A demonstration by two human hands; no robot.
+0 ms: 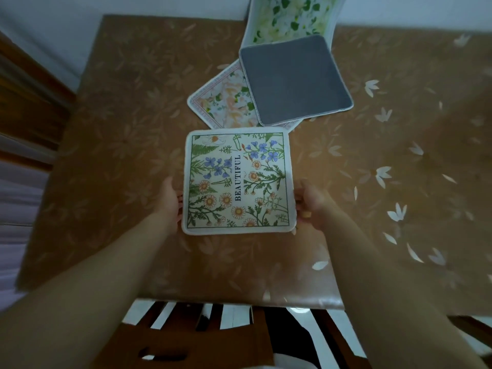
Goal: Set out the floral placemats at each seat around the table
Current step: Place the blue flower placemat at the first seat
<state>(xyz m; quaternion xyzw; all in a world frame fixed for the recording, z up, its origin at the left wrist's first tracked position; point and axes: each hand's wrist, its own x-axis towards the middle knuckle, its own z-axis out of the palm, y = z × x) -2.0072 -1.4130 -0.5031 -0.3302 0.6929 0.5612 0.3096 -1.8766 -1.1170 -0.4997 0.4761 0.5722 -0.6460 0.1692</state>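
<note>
I note both hands gripping one square floral placemat (238,181) by its opposite side edges: the left hand (170,201) holds the left edge with fingers tucked beneath it, and the right hand (310,202) pinches the right edge low down, near the corner closest to me. I cannot tell whether the placemat rests flat on the table (111,161) or is held just above it. It faces print side up, showing daisies, blue flowers, green ferns and the word BEAUTIFUL running vertically down its middle. Just beyond this placemat's far edge, a second mat with a pale peach floral print (221,102) lies at an angle. A third mat (294,78) lies grey backing up, overlapping the peach one's right part. Beyond that, furthest from the held placemat, a fourth mat with green and yellow leaves (290,17) lies at the table's far edge, partly under the grey one. The table carries a brown covering with pale petal motifs. On my side of the held placemat, a wooden chair back (202,339) stands against the table's near edge.
</note>
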